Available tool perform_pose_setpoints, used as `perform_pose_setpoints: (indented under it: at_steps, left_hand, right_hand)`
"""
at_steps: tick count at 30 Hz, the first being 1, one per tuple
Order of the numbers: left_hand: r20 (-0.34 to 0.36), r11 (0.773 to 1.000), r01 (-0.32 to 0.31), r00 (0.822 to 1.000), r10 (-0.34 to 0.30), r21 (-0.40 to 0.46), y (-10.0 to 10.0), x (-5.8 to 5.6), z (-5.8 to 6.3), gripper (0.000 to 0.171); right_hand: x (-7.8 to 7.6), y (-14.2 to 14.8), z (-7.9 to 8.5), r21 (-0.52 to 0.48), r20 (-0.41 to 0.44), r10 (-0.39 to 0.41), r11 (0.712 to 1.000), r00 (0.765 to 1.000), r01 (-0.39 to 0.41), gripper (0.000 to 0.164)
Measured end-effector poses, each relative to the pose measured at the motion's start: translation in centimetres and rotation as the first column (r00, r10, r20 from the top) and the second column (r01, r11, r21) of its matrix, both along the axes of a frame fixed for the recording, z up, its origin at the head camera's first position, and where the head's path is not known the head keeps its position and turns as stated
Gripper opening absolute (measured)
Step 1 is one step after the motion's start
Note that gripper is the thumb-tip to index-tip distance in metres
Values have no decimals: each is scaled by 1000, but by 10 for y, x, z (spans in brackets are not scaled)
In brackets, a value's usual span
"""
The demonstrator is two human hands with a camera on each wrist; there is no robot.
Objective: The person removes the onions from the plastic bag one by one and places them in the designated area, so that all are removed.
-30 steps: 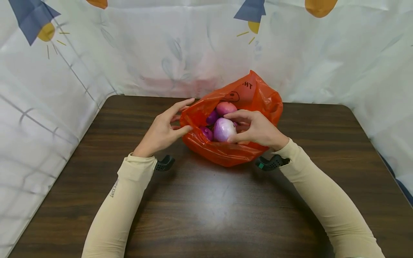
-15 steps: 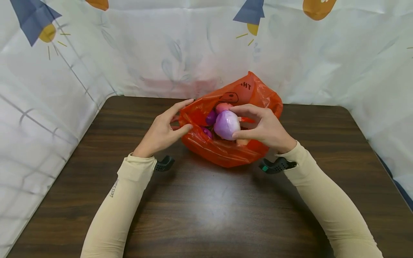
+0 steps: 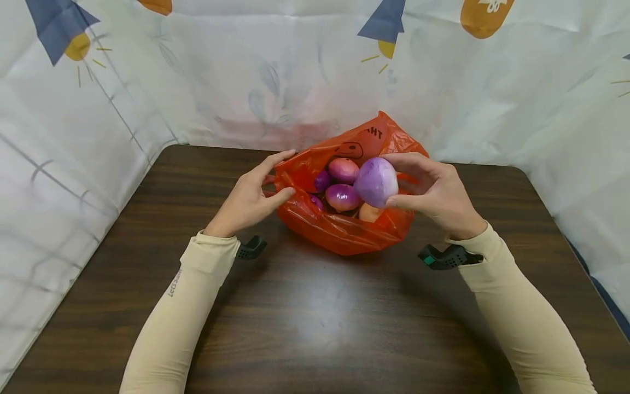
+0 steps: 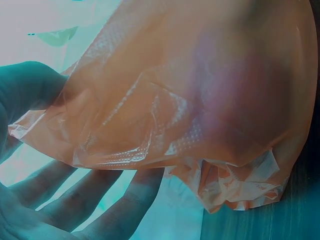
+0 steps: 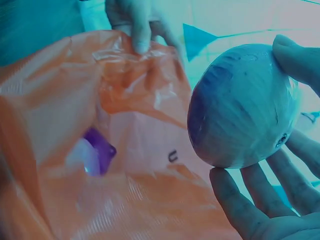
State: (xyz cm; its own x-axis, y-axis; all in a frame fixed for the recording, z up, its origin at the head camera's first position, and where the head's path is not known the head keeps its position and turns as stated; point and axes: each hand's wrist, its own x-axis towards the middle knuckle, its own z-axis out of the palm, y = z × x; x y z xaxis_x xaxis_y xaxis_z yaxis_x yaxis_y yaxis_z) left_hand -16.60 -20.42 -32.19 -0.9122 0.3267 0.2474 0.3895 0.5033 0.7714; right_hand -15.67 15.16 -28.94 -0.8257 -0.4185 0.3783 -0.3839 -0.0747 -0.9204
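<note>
My right hand (image 3: 433, 189) holds a round purple-and-white onion (image 3: 376, 181) between thumb and fingertips, above the right part of a red plastic bag (image 3: 339, 238). In the right wrist view the onion (image 5: 240, 107) has streaked skin and a small dark spot at one end. My left hand (image 3: 246, 197) grips the bag's left edge, thumb on the near side; in the left wrist view the film (image 4: 150, 110) passes between thumb and fingers. Inside the bag's mouth lie a pink round piece (image 3: 343, 170), a shiny purple one (image 3: 342, 197) and a tan one (image 3: 369, 212), besides further purple ones.
The bag stands on a dark wood-grain table (image 3: 315, 317), near its back edge. A white printed sheet (image 3: 206, 71) hangs behind the table and along its sides. Each wrist wears a black band (image 3: 450, 257).
My right hand has lifted the onion out from among the other pieces and moved it to the right. The pieces beneath are more exposed. My left hand has stayed on the bag's edge.
</note>
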Motion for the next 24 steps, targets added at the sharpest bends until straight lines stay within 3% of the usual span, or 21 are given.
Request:
perform_pose_setpoints:
  at_steps: [8,14,24]
  left_hand:
    - [-19,1000,-17,1000,17,11,0,-1,-1,65]
    - [-37,999,-47,998,47,22,0,-2,-1,63]
    - [-37,997,-44,998,46,56,1,-1,-1,64]
  right_hand:
    - [7,28,2,-84,-12,-75,994,997,74,65]
    - [14,48,-2,-195,5,-107,975,994,106,65]
    - [17,75,-5,-291,21,-148,945,989,148,65]
